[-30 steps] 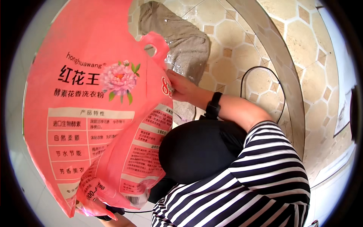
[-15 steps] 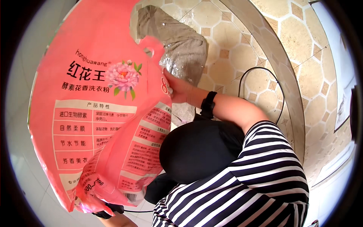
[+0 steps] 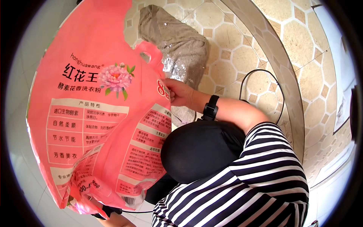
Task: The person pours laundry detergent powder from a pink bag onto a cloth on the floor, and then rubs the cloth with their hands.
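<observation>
A big pink laundry powder bag with a printed flower fills the left side, tilted, its lower end crumpled. My right hand is closed on the bag's right edge, just below its cut-out handle. At the bottom, my left hand is against the bag's bunched lower corner; its fingers are hidden behind the plastic, and only the wrist with a black band shows. Beyond my right hand, a wet grey-brown cloth lies on the tiled floor, with white specks and shiny patches on it. The bag hides part of the cloth.
A raised tiled ledge curves round the floor area on the right. A black cable loops on the tiles near my right forearm. My dark-clothed knee sticks up between my arms.
The bag has shifted a little left, and its lower end has risen slightly. My right hand stays on its edge, with the fingers showing more clearly. The cloth looks much the same.
</observation>
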A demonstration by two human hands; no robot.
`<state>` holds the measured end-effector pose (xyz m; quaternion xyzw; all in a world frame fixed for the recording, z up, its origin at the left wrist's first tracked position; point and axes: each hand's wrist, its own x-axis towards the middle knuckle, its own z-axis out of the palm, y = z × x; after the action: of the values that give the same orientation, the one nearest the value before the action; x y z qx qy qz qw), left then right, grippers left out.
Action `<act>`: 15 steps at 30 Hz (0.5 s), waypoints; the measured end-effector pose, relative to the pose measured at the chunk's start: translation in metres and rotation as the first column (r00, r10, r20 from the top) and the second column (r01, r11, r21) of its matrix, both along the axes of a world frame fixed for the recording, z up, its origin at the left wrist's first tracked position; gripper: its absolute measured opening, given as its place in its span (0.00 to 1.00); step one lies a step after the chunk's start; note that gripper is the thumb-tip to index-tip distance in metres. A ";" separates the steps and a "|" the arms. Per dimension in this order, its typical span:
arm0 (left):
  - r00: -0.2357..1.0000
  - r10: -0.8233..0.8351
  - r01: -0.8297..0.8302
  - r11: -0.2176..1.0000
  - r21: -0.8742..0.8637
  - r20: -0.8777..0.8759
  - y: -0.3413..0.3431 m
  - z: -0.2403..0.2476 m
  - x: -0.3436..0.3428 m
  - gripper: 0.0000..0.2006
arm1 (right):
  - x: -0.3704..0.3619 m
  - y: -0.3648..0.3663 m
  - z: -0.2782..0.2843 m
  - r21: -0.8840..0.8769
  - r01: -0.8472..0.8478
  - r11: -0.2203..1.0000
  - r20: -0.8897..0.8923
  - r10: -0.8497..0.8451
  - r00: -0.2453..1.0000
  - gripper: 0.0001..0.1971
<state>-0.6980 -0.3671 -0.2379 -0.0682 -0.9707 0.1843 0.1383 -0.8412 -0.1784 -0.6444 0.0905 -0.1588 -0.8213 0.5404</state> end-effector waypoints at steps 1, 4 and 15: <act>1.000 -0.003 0.003 1.000 -0.001 -0.001 0.000 0.001 0.000 0.48 | 0.001 -0.003 -0.002 0.000 0.000 1.000 0.002 0.000 1.000 0.11; 1.000 -0.012 0.012 1.000 0.007 0.015 0.000 0.002 0.004 0.49 | -0.004 -0.008 0.014 0.023 0.119 0.993 0.028 -0.120 0.992 0.12; 0.961 -0.240 0.203 0.950 0.236 0.140 -0.040 0.037 0.022 0.29 | -0.012 -0.010 0.034 0.301 -0.187 0.935 0.361 0.069 0.930 0.14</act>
<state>-0.6761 -0.4075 -0.2011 -0.1766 -0.9793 0.0532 0.0831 -0.8528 -0.1882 -0.6108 0.3325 -0.1049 -0.7700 0.5344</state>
